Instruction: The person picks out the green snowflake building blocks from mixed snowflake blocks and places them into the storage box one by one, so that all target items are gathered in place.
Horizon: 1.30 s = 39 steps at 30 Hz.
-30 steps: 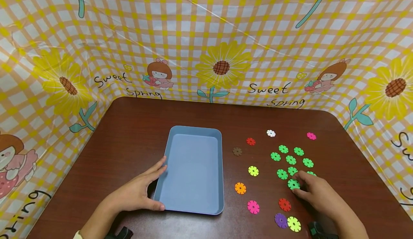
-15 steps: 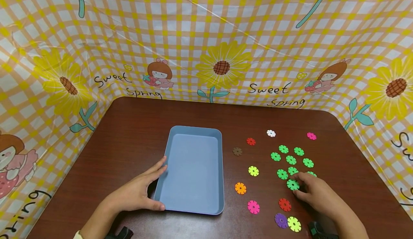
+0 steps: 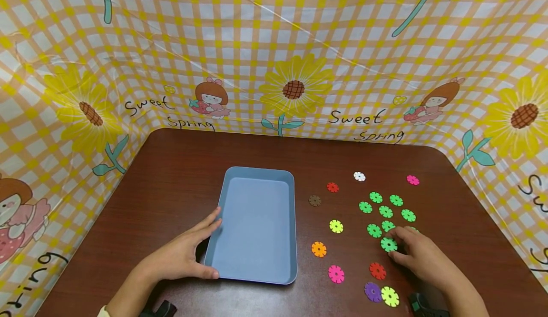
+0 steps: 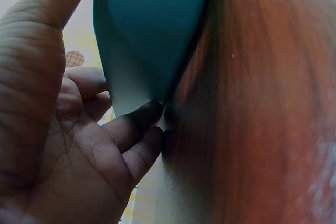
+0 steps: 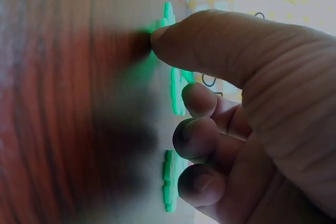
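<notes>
A shallow blue-grey tray (image 3: 259,226) lies on the table. My left hand (image 3: 184,255) rests against its left side, thumb at the near corner and fingers spread along the wall. In the left wrist view, fingertips (image 4: 152,114) touch the tray's outer side (image 4: 152,19) close to the tabletop. To the right, my right hand (image 3: 421,255) has thumb and index finger at opposite edges of a green notched building disc (image 3: 388,245), which lies at table level. Several more green discs (image 3: 386,212) lie just beyond it. The right wrist view shows the thumb (image 5: 194,45) low over the wood, the other fingers bent.
Loose discs lie between tray and right hand: brown (image 3: 314,201), yellow (image 3: 336,226), orange (image 3: 318,249), pink (image 3: 336,274). Red (image 3: 377,271), purple (image 3: 373,292) and another yellow disc (image 3: 390,297) sit nearer. A patterned cloth (image 3: 239,60) surrounds the table's back and sides.
The green disc at my right fingers has shifted very slightly to the left, and the thumb has moved a little to the right. My left hand and the tray have stayed put.
</notes>
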Tool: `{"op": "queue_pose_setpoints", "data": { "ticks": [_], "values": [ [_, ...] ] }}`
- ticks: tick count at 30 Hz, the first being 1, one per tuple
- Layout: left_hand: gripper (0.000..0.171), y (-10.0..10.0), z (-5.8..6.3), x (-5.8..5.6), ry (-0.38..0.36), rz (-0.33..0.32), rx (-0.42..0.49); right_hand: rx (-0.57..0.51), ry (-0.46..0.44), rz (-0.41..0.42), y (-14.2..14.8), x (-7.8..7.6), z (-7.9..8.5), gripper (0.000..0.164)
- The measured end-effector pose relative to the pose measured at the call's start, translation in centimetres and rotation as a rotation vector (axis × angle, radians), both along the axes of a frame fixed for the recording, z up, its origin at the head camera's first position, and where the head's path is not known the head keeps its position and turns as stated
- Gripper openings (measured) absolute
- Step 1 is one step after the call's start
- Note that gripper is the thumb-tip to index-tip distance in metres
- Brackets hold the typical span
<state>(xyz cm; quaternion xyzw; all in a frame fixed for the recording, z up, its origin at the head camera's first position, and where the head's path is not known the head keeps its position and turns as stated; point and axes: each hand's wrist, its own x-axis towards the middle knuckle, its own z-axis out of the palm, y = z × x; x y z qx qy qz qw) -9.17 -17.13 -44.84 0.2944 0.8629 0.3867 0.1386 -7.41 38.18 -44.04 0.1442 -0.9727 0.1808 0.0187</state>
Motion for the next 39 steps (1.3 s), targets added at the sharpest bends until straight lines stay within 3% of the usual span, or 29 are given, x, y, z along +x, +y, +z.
{"op": "queue_pose_setpoints", "data": {
  "ticks": [20,28,33,39],
  "values": [
    [0.112,0.3,0.0,0.0,0.011,-0.017,0.022,-0.010,0.025,0.020,-0.4,0.0,0.6,0.034],
    [0.113,-0.1,0.1,0.0,-0.014,0.001,0.014,0.004,0.030,0.053,-1.6,-0.9,1.1,0.034],
    [0.111,0.0,0.0,-0.2,0.008,-0.013,0.012,0.016,0.032,0.063,-1.8,-1.5,2.1,0.034],
    [0.114,-0.1,-0.1,-0.1,-0.016,0.000,0.008,0.017,0.105,0.118,-2.1,-2.3,2.9,0.036]
  ]
}}
